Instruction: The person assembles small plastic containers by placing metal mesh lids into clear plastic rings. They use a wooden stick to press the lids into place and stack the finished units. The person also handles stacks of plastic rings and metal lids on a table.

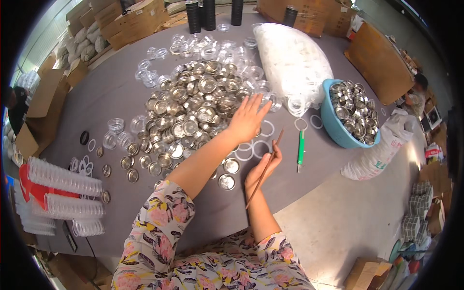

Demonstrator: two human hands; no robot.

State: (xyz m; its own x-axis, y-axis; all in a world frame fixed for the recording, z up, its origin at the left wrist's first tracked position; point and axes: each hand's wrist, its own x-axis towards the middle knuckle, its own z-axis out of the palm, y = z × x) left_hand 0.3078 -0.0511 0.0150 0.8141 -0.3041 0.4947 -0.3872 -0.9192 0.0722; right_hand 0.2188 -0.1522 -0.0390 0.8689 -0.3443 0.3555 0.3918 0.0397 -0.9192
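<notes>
My left hand (247,120) stretches forward with its fingers apart, over the right edge of a heap of silver metal lids (188,106). Its fingertips are close to some clear plastic round cases (263,87); whether they touch is unclear. Held upright at the table's near side, my right hand (265,169) grips a thin brown stick (263,180), slanting across the palm. Several white rings (261,149) lie between the two hands. Two loose metal lids (226,181) rest just left of my right hand. A green-handled tool (301,147) lies to the right.
A blue basin (338,130) full of metal lids stands at the table's right edge, beside a white sack (377,150). Behind it lies a large bag of white rings (290,58). Stacked clear plastic cases (72,205) sit at left. Black stacks (209,14) and cardboard boxes (135,21) are at back.
</notes>
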